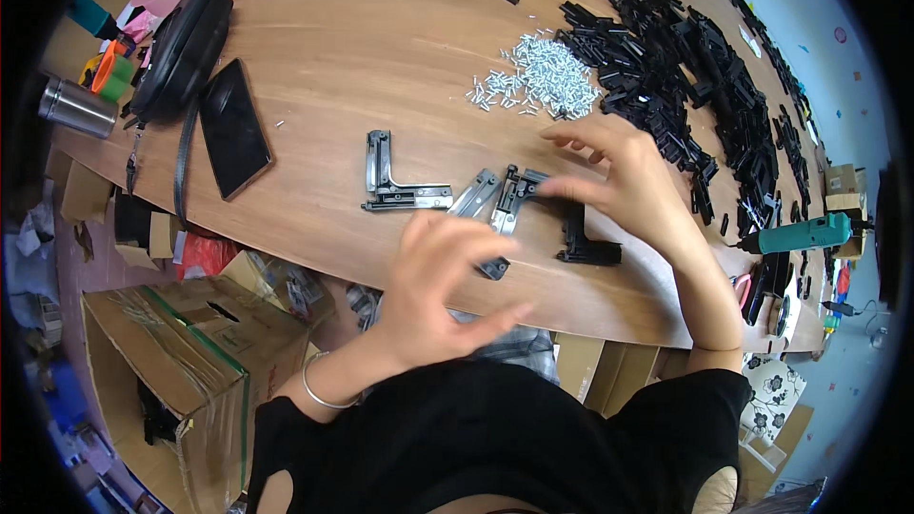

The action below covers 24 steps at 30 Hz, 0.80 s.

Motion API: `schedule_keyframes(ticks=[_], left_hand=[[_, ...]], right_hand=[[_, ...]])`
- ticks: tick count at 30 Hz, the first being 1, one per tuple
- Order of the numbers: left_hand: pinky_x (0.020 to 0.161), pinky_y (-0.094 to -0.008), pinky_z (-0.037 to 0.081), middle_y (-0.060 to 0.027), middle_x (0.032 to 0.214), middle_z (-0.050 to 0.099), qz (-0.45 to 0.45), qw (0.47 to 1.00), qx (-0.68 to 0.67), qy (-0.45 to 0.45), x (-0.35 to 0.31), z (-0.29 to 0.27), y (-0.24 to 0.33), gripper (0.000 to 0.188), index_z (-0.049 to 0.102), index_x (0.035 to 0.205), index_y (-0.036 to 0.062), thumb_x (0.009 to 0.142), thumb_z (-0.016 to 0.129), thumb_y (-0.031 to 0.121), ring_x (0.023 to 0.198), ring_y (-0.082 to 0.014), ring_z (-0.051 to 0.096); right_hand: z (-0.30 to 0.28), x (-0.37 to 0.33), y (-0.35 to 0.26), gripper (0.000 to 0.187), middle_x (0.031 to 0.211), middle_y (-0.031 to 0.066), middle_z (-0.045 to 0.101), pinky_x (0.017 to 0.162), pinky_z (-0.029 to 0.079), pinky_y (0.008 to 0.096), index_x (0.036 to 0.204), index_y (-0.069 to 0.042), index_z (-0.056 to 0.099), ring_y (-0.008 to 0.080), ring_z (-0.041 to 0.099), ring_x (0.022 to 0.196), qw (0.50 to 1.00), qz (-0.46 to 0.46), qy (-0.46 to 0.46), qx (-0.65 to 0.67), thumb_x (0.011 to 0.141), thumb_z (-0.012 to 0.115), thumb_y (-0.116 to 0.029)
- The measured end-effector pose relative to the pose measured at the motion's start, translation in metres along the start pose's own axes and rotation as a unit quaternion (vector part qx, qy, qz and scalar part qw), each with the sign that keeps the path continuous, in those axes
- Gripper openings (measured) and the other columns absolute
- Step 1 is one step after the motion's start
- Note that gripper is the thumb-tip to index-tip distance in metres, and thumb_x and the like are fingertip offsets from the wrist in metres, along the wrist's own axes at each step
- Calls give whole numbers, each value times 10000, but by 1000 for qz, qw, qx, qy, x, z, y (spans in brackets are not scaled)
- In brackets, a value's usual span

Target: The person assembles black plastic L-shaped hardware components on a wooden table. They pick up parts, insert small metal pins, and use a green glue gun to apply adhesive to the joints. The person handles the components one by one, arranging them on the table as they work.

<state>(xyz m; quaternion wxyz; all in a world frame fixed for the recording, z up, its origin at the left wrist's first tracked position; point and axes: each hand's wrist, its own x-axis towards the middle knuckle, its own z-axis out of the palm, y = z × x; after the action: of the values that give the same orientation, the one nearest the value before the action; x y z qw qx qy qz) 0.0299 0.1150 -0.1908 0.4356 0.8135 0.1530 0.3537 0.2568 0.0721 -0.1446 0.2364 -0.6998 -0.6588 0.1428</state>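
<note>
My left hand (447,281) hovers over the table's near edge with fingers spread, just above a grey metal bracket piece (481,195) and a small black part (494,268); it holds nothing that I can see. My right hand (633,181) pinches the top of a black plastic bracket (583,240) joined to a grey metal piece (519,188). An L-shaped grey metal hinge (390,181) lies flat to the left of both hands.
A heap of small silver screws (543,76) and a long pile of black plastic parts (695,67) lie beyond my hands. Left are a phone (231,128), a black pouch (186,43) and a steel cup (76,107). A green power screwdriver (804,231) lies right. Cardboard boxes (181,362) stand below.
</note>
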Motion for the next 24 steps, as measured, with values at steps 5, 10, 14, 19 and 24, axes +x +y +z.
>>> schedule_keyframes(ticks=[5, 10, 14, 19, 24], left_hand=[[743, -343, 445, -38, 984, 550, 71, 976, 202, -27, -13, 24, -14, 290, 635, 919, 76, 657, 749, 128, 895, -245, 484], [742, -328, 463, -104, 1128, 502, -29, 999, -22, 33, 3, 21, 0, 537, 492, 1138, 66, 688, 762, 177, 902, -220, 513], [712, -265, 510, -184, 1216, 512, -212, 894, -393, -47, 13, 9, 6, 692, 220, 1369, 44, 844, 647, 185, 916, -148, 567], [676, -239, 526, -137, 1077, 609, -314, 806, -476, -162, 14, 0, 13, 492, 248, 1347, 33, 936, 496, 141, 878, -113, 591], [718, -264, 543, -134, 1099, 598, -318, 835, -433, -121, -2, 6, -3, 469, 266, 1322, 16, 935, 498, 141, 923, -127, 592]], right_hand=[[7, -6, 2, 394, 894, 150, 666, 751, 494, 336, 1018, -26, 641, 260, 648, 819, 998, 46, -33, 17, 656, 753, -134], [-30, -6, -17, 330, 831, 147, 662, 685, 496, 321, 974, -22, 659, 276, 638, 762, 993, -62, 85, -53, 660, 728, -96], [-40, 12, -28, 299, 824, 115, 671, 697, 498, 307, 942, -35, 681, 244, 640, 761, 963, -225, -102, 108, 658, 745, -105], [-31, 87, 50, 199, 866, 84, 675, 720, 485, 273, 955, -41, 677, 186, 633, 797, 994, -11, 59, -87, 765, 620, -60], [-28, 134, 99, 149, 861, 18, 658, 777, 482, 333, 844, -114, 711, 215, 569, 938, 911, -227, -32, -342, 723, 628, -96]])
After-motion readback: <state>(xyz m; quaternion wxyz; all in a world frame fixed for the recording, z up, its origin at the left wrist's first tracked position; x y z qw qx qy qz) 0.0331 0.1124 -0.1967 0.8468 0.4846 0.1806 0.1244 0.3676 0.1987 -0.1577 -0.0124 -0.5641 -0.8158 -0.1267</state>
